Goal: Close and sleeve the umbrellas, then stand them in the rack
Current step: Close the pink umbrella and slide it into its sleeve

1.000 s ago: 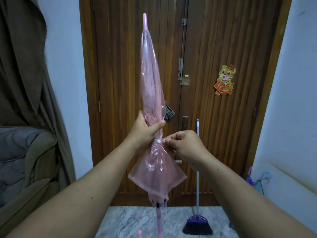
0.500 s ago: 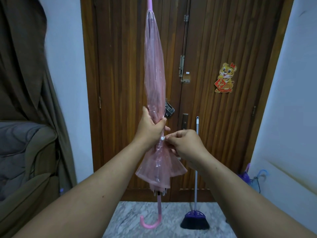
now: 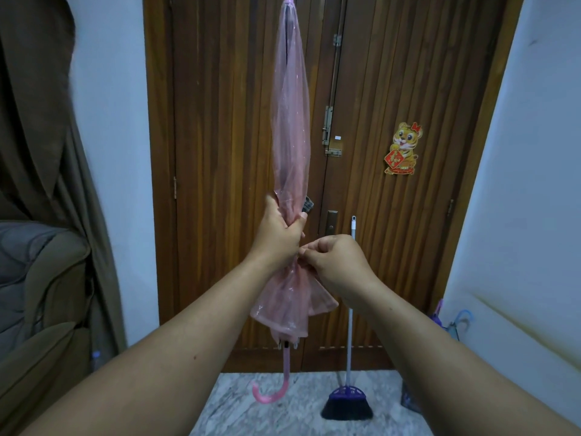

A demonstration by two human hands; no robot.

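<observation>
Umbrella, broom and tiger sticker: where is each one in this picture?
Umbrella [image 3: 290,121]: head view, on the folded pink canopy above the hands.
Broom [image 3: 347,404]: head view, on the dark bristles at the floor.
Tiger sticker [image 3: 404,148]: head view, on the tiger's body, on the wooden door.

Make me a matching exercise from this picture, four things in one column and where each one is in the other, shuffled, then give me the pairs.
Things:
1. pink umbrella
2. broom
3. tiger sticker
4. armchair

Places:
A. stuck on the wooden door
B. at the far left, by the curtain
C. held upright in both hands, handle down
D. standing against the door, bristles on the floor

Pairs: 1-C, 2-D, 3-A, 4-B
</observation>
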